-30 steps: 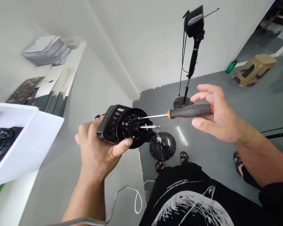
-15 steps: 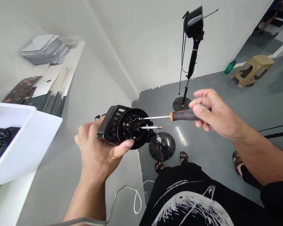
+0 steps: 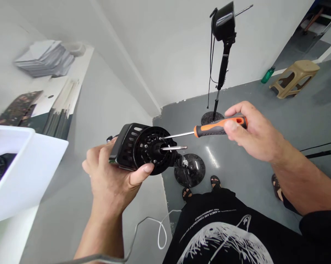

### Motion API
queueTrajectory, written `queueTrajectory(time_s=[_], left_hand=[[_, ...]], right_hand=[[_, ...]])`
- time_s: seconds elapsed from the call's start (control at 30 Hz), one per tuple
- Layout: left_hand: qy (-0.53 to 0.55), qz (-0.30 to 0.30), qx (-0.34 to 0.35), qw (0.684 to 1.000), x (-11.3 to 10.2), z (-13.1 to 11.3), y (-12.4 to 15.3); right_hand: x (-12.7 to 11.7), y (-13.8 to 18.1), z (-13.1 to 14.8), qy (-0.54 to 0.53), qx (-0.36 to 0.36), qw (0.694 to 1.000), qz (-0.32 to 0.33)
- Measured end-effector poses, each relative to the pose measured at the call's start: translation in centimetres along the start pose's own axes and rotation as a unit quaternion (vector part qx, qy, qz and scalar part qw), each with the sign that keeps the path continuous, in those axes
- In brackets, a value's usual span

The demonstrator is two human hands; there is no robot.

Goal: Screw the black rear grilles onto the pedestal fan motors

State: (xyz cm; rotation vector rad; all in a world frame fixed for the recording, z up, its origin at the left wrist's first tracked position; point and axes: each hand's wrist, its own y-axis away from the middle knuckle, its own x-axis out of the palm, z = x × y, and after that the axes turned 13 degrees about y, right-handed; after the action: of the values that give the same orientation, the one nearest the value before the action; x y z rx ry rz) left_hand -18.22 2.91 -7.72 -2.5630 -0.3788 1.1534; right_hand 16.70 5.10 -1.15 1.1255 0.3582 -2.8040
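My left hand (image 3: 113, 176) grips the black fan motor housing (image 3: 124, 146) from its side, thumb on the round front rim. A metal shaft (image 3: 175, 148) sticks out of the middle of the housing's front, with several screws around it. In my right hand (image 3: 253, 135) is a screwdriver (image 3: 212, 127) with an orange and dark grey handle, held between thumb and fingers. Its tip meets a screw near the top of the round front. Below the housing, a black round base (image 3: 190, 170) stands on the floor.
Another black fan stand (image 3: 223, 69) with a bare motor head stands by the wall. To the right are a beige stool (image 3: 297, 77) and a green bottle (image 3: 268, 74). At left, a white bin (image 3: 25, 172) and stacked papers (image 3: 44, 60) sit on a shelf. A white cable (image 3: 146, 219) hangs below.
The screwdriver handle has turned, its orange side now showing, and its rear end has tilted up slightly. My right fingers have shifted around the handle. The housing remains in my left hand.
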Motion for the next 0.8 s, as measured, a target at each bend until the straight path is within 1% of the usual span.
queueTrajectory(time_s=[0.07, 0.13, 0.17, 0.23, 0.3, 0.4, 0.5, 0.57, 0.63, 0.7, 0.73, 0.8], left_hand=[[0.009, -0.021, -0.005, 1.000, 0.1, -0.2, 0.0], [0.014, -0.032, 0.001, 0.999, 0.1, -0.2, 0.1], [0.013, -0.035, 0.004, 0.999, 0.1, -0.1, 0.1], [0.010, -0.034, 0.006, 0.999, 0.2, 0.0, 0.1], [0.003, -0.032, 0.004, 0.999, 0.2, 0.1, 0.1], [-0.010, -0.033, -0.002, 0.999, 0.2, 0.0, -0.1], [-0.017, -0.034, -0.007, 0.999, 0.1, -0.3, -0.4], [-0.022, -0.028, -0.008, 0.999, 0.0, -0.5, -0.4], [-0.029, -0.020, -0.008, 0.999, -0.1, -0.7, -0.4], [-0.031, -0.016, -0.002, 0.999, -0.2, -0.8, -0.3], [-0.029, -0.015, 0.004, 0.999, -0.2, -0.7, -0.3], [-0.026, 0.008, 0.011, 1.000, -0.2, -0.3, -0.1]], right_hand=[[-0.2, 0.2, -0.2, -0.004, -0.079, 0.997, 0.000], [-0.2, 0.4, -0.2, 0.006, -0.160, 0.987, -0.030], [-0.2, 0.4, -0.2, 0.014, -0.189, 0.981, -0.047], [0.0, 0.3, 0.1, 0.037, -0.213, 0.974, -0.072], [0.1, -0.1, 0.4, 0.056, -0.198, 0.975, -0.077], [-0.2, -0.7, 0.8, 0.088, -0.156, 0.981, -0.073], [-0.7, -1.4, 1.1, 0.101, -0.113, 0.987, -0.045], [-0.8, -1.7, 1.3, 0.087, -0.076, 0.993, -0.021], [-0.8, -1.7, 1.5, 0.071, -0.049, 0.996, -0.011], [-0.8, -1.4, 1.6, 0.069, -0.048, 0.996, -0.011], [-0.9, -1.3, 1.6, 0.072, -0.059, 0.996, -0.009], [-1.1, -1.1, 1.6, 0.081, -0.091, 0.993, 0.006]])
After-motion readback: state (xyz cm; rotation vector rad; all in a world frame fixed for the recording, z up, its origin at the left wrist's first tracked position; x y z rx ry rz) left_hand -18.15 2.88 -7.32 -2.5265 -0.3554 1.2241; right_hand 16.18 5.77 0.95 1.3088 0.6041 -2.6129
